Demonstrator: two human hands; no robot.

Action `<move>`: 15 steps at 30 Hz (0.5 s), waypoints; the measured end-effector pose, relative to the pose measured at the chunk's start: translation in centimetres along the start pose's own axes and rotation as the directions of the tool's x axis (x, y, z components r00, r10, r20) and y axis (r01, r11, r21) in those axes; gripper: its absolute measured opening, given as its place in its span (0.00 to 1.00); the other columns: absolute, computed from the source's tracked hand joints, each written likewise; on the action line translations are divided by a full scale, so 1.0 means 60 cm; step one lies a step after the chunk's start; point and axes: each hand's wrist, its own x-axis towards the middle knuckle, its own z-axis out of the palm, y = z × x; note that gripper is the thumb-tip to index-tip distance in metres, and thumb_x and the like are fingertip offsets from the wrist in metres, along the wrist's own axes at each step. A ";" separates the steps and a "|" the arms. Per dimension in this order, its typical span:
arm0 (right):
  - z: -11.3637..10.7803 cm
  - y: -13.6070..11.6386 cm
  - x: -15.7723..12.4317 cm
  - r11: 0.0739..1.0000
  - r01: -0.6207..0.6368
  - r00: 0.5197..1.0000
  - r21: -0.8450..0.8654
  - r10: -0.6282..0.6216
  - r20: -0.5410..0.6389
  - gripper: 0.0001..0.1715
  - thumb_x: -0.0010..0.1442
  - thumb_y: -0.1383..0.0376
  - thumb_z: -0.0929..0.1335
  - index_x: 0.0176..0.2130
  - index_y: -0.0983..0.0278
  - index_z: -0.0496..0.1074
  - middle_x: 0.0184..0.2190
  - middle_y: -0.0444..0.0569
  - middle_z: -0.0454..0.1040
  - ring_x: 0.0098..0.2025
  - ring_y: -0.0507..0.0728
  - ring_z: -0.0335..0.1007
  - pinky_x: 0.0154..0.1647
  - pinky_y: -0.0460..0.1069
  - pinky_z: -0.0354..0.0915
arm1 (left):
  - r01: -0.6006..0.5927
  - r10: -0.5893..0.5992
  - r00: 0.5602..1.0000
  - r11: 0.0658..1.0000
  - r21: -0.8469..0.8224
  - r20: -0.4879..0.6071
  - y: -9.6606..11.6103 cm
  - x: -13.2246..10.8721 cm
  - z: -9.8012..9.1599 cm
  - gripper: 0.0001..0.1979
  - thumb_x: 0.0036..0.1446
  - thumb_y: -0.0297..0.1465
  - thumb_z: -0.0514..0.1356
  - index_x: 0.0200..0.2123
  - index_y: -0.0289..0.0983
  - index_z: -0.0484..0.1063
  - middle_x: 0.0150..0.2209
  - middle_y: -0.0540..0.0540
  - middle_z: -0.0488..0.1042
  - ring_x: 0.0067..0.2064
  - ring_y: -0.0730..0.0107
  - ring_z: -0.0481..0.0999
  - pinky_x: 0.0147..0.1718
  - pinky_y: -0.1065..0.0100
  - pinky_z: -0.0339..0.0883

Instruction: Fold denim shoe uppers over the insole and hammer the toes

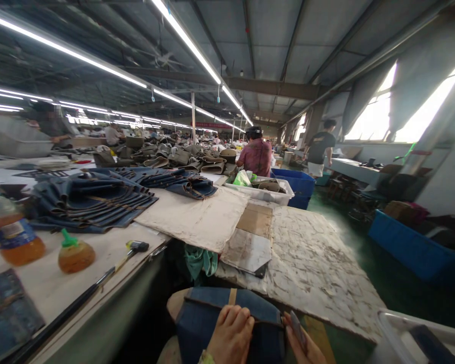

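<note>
A dark blue bag-like leather piece (pixel 202 318) with a brown band across it and a tan strip at its top edge rests in front of me at lap height. My left hand (pixel 233 331) lies on its middle, with the fingers curled and pressed together at the brown band. At the piece's right edge, my right hand (pixel 303 344) is closed around a thin grey blade-like tool (pixel 297 327). What exactly this tool is cannot be made out. The right fingertips are close to the end of the band.
Stacked blue leather pieces (pixel 94 197), an orange-filled bottle (pixel 13 235), a green-capped glue pot (pixel 76 254) and a hammer (pixel 136 246) occupy the left table. A worn white board (pixel 307 253) lies ahead. Blue bins (pixel 405 247) stand right; people (pixel 256 154) are beyond.
</note>
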 end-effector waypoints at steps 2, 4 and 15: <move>0.005 -0.006 0.014 0.992 -0.089 0.995 0.092 0.085 0.049 0.36 0.43 0.44 0.68 0.44 0.66 0.74 0.43 0.51 0.74 0.48 0.61 0.68 0.45 0.48 0.67 | 0.005 -0.006 0.999 1.000 0.014 0.048 0.013 0.002 0.009 0.10 0.57 0.32 0.53 0.42 0.40 0.68 0.37 0.50 0.71 0.41 0.71 0.67 0.46 0.69 0.56; 0.012 -0.006 0.019 0.968 -0.184 0.980 0.168 0.169 0.100 0.39 0.42 0.43 0.68 0.46 0.67 0.73 0.38 0.50 0.75 0.35 0.58 0.73 0.31 0.46 0.69 | -0.032 0.029 0.998 0.998 0.058 0.064 0.024 -0.001 0.024 0.11 0.58 0.30 0.51 0.44 0.38 0.68 0.37 0.49 0.71 0.41 0.70 0.67 0.46 0.67 0.56; 0.002 0.000 -0.007 0.867 -0.284 0.955 0.410 0.292 0.046 0.39 0.41 0.44 0.71 0.46 0.65 0.71 0.34 0.49 0.74 0.32 0.52 0.68 0.21 0.41 0.60 | -0.023 0.077 0.915 0.990 -0.139 0.397 0.079 0.048 0.025 0.16 0.59 0.32 0.51 0.50 0.34 0.64 0.45 0.46 0.71 0.45 0.65 0.67 0.45 0.65 0.59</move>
